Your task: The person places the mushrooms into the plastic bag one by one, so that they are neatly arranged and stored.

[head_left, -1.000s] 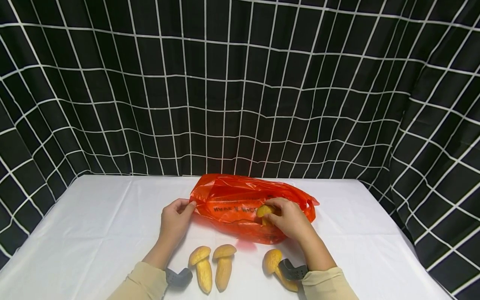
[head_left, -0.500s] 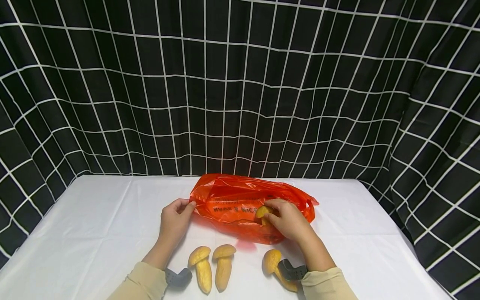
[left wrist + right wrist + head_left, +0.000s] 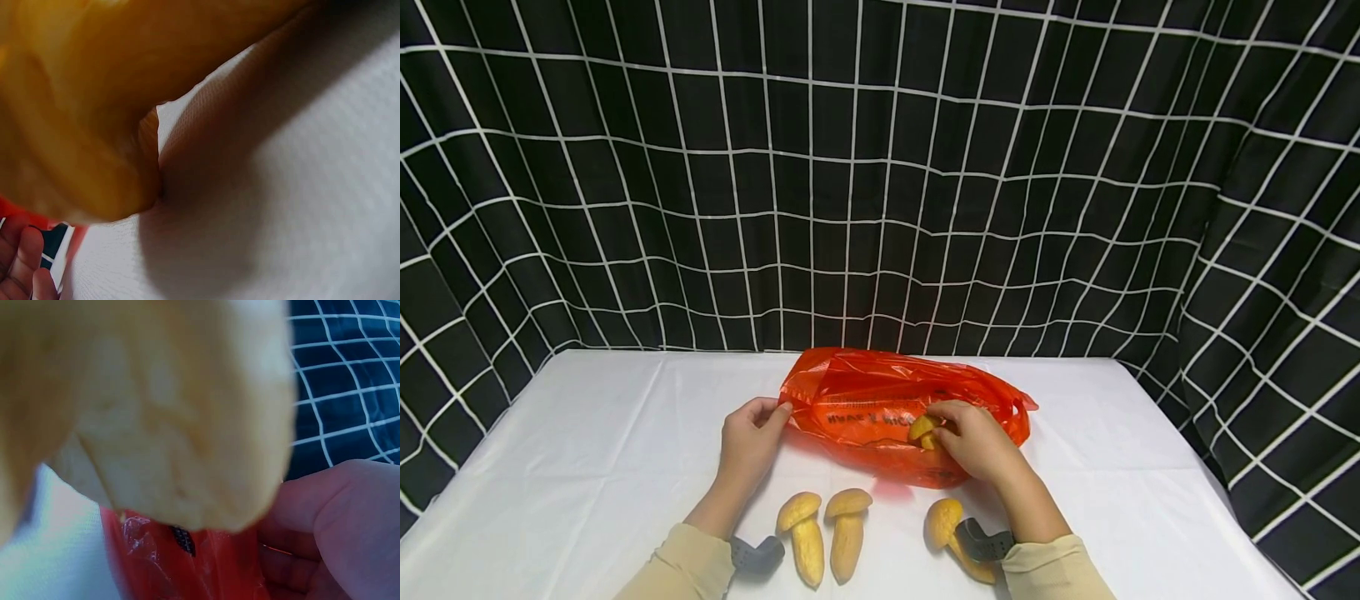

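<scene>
A red plastic bag [image 3: 820,375] with dark lettering lies with its mouth spread at the back of the table. Its left edge is pinched between thumb and fingers of my left hand [image 3: 748,442]. At the right side of the mouth, my right hand [image 3: 976,437] grips a yellow mushroom [image 3: 921,430], cap leftward, its lower stem hidden behind the bag's front. The left wrist view has a mushroom [image 3: 75,125] filling its upper left, fingers [image 3: 28,256] below. In the right wrist view another mushroom [image 3: 175,425] blocks much of the scene, beside the hand [image 3: 350,519].
Two mushrooms stand out in front of the bag, a yellow one [image 3: 807,546] and a paler one [image 3: 847,542]. A third mushroom [image 3: 945,521] lies partly under the right wrist's dark camera mount [image 3: 985,542]. Black cloth [image 3: 850,167] with white grid lines surrounds the white table [image 3: 625,450].
The mushroom in my right hand has shifted slightly left and tilted a little within the bag's mouth. My left hand keeps its place on the bag's edge.
</scene>
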Demonstrator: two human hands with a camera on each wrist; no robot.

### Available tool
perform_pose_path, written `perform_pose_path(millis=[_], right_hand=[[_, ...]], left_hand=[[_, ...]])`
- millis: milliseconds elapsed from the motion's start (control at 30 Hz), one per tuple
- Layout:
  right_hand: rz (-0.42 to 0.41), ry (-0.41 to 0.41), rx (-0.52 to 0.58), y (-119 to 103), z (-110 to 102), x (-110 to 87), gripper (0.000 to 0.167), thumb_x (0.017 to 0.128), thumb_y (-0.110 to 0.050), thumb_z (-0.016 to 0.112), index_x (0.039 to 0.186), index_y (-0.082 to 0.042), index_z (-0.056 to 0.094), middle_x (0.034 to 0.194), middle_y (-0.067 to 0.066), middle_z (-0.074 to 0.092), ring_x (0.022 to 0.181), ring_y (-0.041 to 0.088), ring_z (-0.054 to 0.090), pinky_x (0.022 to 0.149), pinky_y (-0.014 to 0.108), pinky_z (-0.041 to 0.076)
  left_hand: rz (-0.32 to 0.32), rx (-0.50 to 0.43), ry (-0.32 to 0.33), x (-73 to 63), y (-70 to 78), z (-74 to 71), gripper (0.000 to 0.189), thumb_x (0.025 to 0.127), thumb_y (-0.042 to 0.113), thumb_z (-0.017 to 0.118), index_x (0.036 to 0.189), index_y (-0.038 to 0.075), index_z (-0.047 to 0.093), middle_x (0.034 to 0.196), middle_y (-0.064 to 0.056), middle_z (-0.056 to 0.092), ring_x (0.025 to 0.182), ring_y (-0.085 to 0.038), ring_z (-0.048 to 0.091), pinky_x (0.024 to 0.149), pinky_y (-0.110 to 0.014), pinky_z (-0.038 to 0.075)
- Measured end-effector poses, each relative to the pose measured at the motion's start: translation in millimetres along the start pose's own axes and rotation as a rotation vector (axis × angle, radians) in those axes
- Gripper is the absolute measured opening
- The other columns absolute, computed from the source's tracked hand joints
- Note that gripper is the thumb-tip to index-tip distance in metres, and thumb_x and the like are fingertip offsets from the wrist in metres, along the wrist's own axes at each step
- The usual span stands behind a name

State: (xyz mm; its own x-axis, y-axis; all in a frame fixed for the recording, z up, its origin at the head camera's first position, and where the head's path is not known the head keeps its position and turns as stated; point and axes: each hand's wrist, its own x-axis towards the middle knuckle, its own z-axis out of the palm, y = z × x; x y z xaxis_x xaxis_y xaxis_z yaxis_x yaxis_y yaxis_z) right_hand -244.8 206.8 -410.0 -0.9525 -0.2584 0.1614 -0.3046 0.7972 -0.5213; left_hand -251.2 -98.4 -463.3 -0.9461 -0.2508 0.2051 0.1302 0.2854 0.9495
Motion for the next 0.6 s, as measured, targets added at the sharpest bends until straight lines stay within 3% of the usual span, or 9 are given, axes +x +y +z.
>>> perform_pose_path(millis=[600], right_hand=[[-0.016, 0.014, -0.02, 3.4, 1.3, 2.5, 0.03, 0.09, -0.002, 0.064, 0.119, 0.0, 0.068, 0.12, 0.015, 0.067, 0.119, 0.037, 0.059, 0.104, 0.051, 0.044]], left_hand=[[0.031, -0.034, 0.0, -0.3, -0.1, -0.2, 0.02, 0.092, 0.022, 0.069, 0.093, 0.002, 0.072, 0.082, -0.01, 0.07, 0.074, -0.016, 0.06, 0.068, -0.018, 0.049]])
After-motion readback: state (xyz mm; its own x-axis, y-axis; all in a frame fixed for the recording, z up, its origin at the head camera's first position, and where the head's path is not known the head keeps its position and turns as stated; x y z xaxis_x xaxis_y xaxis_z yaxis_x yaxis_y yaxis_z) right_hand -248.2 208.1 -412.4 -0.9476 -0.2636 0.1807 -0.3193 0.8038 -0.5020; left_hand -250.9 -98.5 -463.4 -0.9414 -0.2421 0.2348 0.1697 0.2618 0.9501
